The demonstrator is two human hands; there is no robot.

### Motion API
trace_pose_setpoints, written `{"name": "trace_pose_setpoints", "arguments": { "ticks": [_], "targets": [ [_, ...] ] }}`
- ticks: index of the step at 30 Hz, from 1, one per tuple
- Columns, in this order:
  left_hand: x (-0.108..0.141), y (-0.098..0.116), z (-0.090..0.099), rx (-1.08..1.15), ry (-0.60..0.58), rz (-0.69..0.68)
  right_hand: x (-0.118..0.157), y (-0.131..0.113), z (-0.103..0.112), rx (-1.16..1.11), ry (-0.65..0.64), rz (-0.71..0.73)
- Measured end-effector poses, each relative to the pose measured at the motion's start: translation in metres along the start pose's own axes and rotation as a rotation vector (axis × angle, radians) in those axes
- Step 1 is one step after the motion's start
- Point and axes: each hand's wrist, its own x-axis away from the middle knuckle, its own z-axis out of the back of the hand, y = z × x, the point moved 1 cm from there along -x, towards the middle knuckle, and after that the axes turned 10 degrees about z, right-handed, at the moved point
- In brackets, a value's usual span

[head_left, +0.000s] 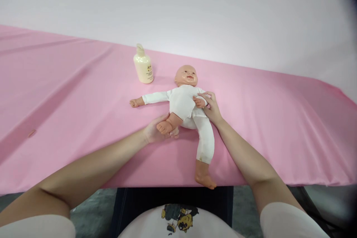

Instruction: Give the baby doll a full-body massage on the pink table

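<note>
A baby doll (182,100) in a white cloth bodysuit lies face up on the pink tablecloth, its bald head toward the wall. One of its legs is raised and bent, the bare foot pointing at me. My left hand (156,129) is wrapped round that leg from beneath, with some fingertips showing past the foot. On the other side, my right hand (213,108) grips the doll's bent arm near its small hand, its fingers partly hidden. The doll's other arm stretches out to the left. Its straight leg reaches the table's front edge.
A cream pump bottle (144,67) stands upright behind the doll, to the left. Far left on the pink tablecloth (264,119) lies a small brownish piece (32,133). A white wall (178,11) rises behind the table.
</note>
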Motion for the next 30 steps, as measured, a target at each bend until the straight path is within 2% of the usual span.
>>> {"name": "trace_pose_setpoints", "arguments": {
  "ticks": [6, 11, 13, 18, 22, 26, 28, 30],
  "targets": [
    [-0.001, 0.000, 0.003, -0.105, -0.059, -0.036, 0.000, 0.002, 0.000, -0.026, 0.014, 0.026],
    [-0.001, 0.001, 0.008, -0.271, -0.124, -0.038, 0.000, 0.004, -0.003, -0.137, 0.128, -0.017],
    [0.001, 0.001, 0.009, -0.360, -0.188, -0.002, 0.001, 0.007, -0.005, -0.254, 0.221, -0.093],
    [0.013, -0.003, 0.001, -0.483, -0.355, 0.229, 0.003, 0.014, -0.011, -0.593, 0.419, -0.448],
    [0.015, 0.002, -0.011, -0.706, -0.510, 0.292, 0.000, 0.020, -0.012, -0.811, 0.595, -0.559],
    [0.009, 0.009, -0.014, -0.929, -0.691, 0.381, -0.003, 0.028, -0.010, -0.904, 0.705, -0.725],
    [0.009, 0.011, -0.015, -0.964, -0.730, 0.428, -0.003, 0.031, -0.010, -0.917, 0.718, -0.762],
    [0.011, 0.011, -0.016, -0.952, -0.705, 0.436, -0.002, 0.032, -0.011, -0.902, 0.700, -0.741]
  ]
}}
